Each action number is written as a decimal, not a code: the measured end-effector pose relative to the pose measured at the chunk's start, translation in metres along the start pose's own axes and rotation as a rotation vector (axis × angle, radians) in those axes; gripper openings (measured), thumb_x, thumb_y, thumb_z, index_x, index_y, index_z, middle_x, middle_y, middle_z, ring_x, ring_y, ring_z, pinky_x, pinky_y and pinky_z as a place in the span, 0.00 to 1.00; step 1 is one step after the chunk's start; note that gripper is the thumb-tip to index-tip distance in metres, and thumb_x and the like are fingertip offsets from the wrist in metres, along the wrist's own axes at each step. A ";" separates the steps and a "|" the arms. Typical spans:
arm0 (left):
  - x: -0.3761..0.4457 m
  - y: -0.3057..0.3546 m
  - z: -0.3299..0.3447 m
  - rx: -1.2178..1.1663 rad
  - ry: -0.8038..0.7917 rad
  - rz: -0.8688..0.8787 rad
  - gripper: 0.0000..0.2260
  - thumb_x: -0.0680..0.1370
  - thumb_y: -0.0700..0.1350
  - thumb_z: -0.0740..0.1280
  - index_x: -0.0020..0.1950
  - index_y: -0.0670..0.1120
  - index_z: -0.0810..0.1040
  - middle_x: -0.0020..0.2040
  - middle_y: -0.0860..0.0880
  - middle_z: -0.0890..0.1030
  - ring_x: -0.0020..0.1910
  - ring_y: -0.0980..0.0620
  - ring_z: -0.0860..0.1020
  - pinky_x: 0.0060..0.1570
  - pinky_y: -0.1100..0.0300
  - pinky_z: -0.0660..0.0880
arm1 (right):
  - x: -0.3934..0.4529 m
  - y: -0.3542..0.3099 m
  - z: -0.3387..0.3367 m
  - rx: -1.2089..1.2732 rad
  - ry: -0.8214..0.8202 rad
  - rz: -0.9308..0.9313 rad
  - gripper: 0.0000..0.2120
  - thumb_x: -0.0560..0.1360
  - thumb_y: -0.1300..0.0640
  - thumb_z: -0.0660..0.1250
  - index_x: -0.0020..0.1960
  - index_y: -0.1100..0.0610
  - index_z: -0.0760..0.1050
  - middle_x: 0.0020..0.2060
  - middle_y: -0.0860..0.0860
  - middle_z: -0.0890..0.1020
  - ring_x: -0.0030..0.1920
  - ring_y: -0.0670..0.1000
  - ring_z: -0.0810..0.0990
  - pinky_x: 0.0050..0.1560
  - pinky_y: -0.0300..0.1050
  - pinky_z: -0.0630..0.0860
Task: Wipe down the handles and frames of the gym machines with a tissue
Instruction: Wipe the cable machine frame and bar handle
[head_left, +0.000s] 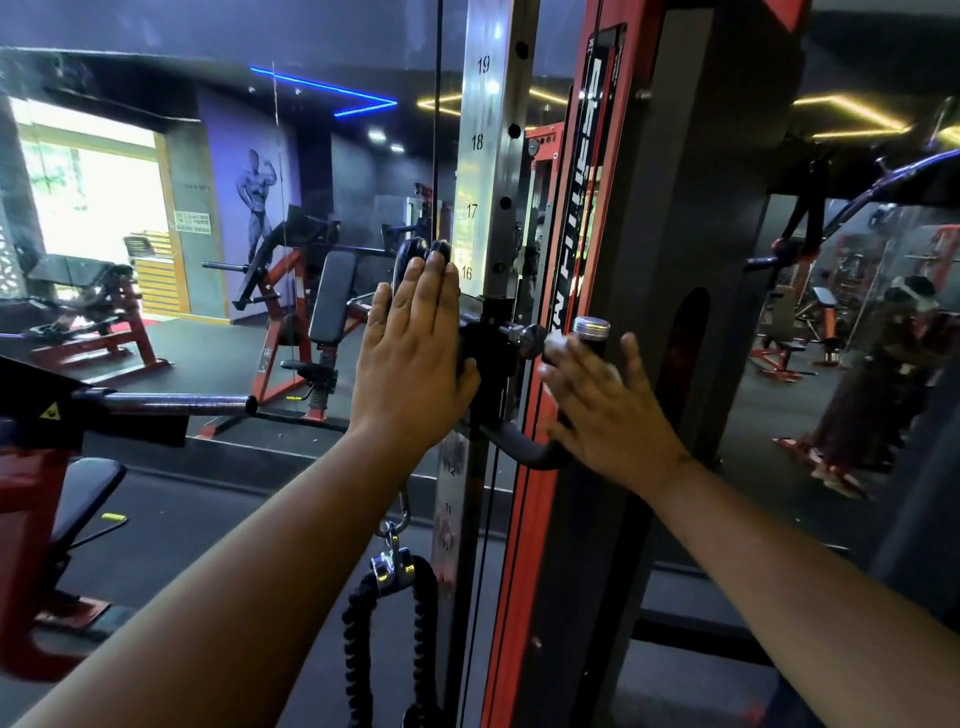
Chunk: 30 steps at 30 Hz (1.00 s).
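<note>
Left of the carriage (485, 358), the left hand (410, 358) lies flat, fingers straight, against the pulley (415, 254). Right of the carriage, the right hand (605, 400) is spread, released, by the handle (524, 449). No tissue is visible; it may be hidden under a palm. It seems the carriage step; next, wiping needs the tissue on the handle.

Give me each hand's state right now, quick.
Left hand: open, fingers straight, flat against the black pulley carriage.
Right hand: open, fingers spread, resting on the carriage handle; blurred. No tissue visible in either.
</note>
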<state>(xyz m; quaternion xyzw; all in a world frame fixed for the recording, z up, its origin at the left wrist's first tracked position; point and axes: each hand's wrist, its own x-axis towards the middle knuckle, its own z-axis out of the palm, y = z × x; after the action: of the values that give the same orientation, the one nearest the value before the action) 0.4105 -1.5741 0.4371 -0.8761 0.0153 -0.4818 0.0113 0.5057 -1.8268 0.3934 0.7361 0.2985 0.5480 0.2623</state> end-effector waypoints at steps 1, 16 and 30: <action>0.000 0.000 0.000 -0.001 0.002 -0.001 0.39 0.82 0.60 0.59 0.84 0.42 0.45 0.84 0.43 0.47 0.83 0.46 0.45 0.81 0.45 0.46 | 0.007 0.003 -0.001 0.028 0.005 0.049 0.30 0.86 0.39 0.48 0.81 0.57 0.61 0.82 0.58 0.56 0.82 0.59 0.51 0.77 0.72 0.43; -0.002 -0.004 -0.002 0.020 -0.008 0.002 0.40 0.80 0.59 0.57 0.84 0.42 0.45 0.84 0.43 0.46 0.83 0.46 0.44 0.81 0.45 0.45 | 0.021 -0.076 -0.027 1.098 0.132 0.930 0.42 0.83 0.50 0.60 0.82 0.48 0.31 0.81 0.45 0.35 0.82 0.51 0.42 0.79 0.51 0.56; -0.001 -0.007 -0.003 0.024 0.002 0.002 0.39 0.81 0.59 0.58 0.84 0.42 0.46 0.84 0.43 0.47 0.83 0.46 0.45 0.81 0.47 0.44 | 0.020 -0.018 -0.016 2.232 -0.215 0.987 0.05 0.74 0.53 0.76 0.49 0.50 0.81 0.41 0.47 0.80 0.44 0.49 0.81 0.59 0.59 0.73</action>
<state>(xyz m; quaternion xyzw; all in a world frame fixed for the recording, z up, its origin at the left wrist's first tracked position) 0.4078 -1.5675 0.4379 -0.8754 0.0103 -0.4827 0.0225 0.4919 -1.7992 0.3978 0.6329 0.2702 -0.0314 -0.7249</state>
